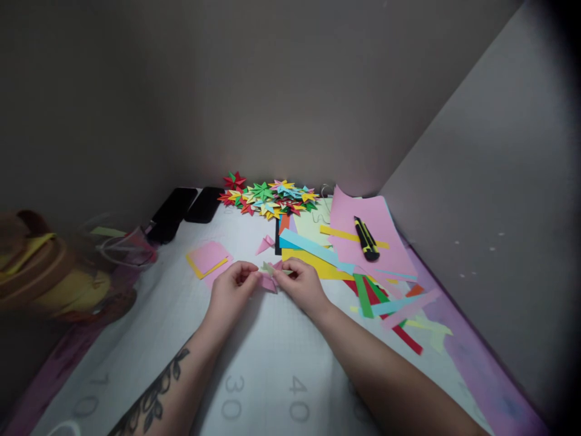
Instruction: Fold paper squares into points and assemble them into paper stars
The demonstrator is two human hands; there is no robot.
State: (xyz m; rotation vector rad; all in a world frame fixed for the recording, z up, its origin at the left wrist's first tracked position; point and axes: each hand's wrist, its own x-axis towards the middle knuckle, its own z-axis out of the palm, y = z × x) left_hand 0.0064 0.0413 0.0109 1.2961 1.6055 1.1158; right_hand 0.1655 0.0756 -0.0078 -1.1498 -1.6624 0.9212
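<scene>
Both my hands meet over the white gridded cutting mat (272, 363). My left hand (231, 287) and my right hand (302, 284) pinch a small folded paper piece (270, 275) of pink and pale green between their fingertips, just above the mat. A loose pink folded triangle (265, 244) lies a little beyond the hands. A pink paper square on a yellow one (207, 259) lies to the left of my left hand.
A heap of finished coloured paper stars (267, 198) sits at the back. Coloured paper sheets and strips (363, 284) spread to the right, with a yellow-black utility knife (365, 238) on them. Two dark phones (186, 209) lie back left. A clear container (122, 245) stands at left.
</scene>
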